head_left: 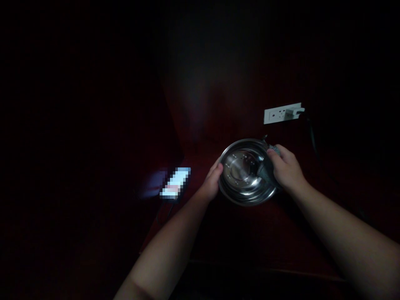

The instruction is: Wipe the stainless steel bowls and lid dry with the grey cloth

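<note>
A shiny round steel bowl [240, 168] is tilted so that its inside faces me. My left hand [214, 179] grips the bowl's left rim, thumb at the edge and the other fingers behind it. At the right rim, my right hand [286, 166] is closed on a dark patterned cloth [267, 168]. Part of that cloth hangs over the rim and lies against the inner wall of the bowl. The bowl's underside and most of my left fingers are hidden.
A phone with a lit, blurred screen [175, 183] lies left of my left hand, with a thin cable below it. On the back wall is a white socket plate [278, 114] with a plug [295, 111] and dark cord. The dark red tabletop [237, 237] is dimly lit.
</note>
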A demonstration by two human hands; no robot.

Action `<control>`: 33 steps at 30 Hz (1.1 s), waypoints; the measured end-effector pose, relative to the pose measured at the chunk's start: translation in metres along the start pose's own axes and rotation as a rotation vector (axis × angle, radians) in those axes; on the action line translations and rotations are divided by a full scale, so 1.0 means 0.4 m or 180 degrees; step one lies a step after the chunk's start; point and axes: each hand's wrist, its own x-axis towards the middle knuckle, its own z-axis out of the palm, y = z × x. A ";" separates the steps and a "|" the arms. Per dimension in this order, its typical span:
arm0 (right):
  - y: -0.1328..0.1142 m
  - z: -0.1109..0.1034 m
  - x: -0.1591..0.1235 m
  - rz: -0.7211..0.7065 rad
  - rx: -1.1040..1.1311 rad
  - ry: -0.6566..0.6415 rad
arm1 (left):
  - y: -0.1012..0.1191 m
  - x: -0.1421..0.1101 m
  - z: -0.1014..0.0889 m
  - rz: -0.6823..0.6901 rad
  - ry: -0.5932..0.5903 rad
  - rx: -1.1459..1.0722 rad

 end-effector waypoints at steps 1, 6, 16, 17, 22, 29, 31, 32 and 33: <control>-0.002 -0.001 0.000 -0.0016 -0.0013 -0.0023 | 0.001 0.001 -0.001 -0.0007 -0.0066 0.0030; -0.011 -0.005 -0.001 -0.0070 -0.0109 -0.0044 | 0.000 0.005 -0.007 -0.0020 -0.0154 0.0085; -0.015 -0.002 0.001 -0.0077 -0.0119 -0.0051 | -0.020 0.007 -0.003 -0.0092 -0.0075 -0.0054; -0.015 -0.002 0.000 -0.0055 -0.0120 -0.0057 | -0.021 0.007 -0.003 -0.0097 -0.0072 -0.0066; -0.022 -0.002 -0.002 0.0002 -0.0180 -0.0046 | -0.018 0.005 -0.002 -0.0135 -0.0014 -0.0109; -0.006 0.002 0.002 0.0199 -0.0018 -0.0045 | -0.013 0.005 0.010 -0.0211 -0.0009 -0.0199; 0.002 0.005 0.004 0.0292 0.0145 0.0015 | -0.018 0.011 0.007 0.0014 0.0018 -0.0173; 0.004 0.007 0.004 0.0325 0.0231 0.0078 | -0.021 0.013 0.005 0.0168 0.0028 -0.0145; 0.006 0.008 0.005 0.0347 0.0317 0.0176 | -0.023 0.013 0.002 0.0336 0.0031 -0.0103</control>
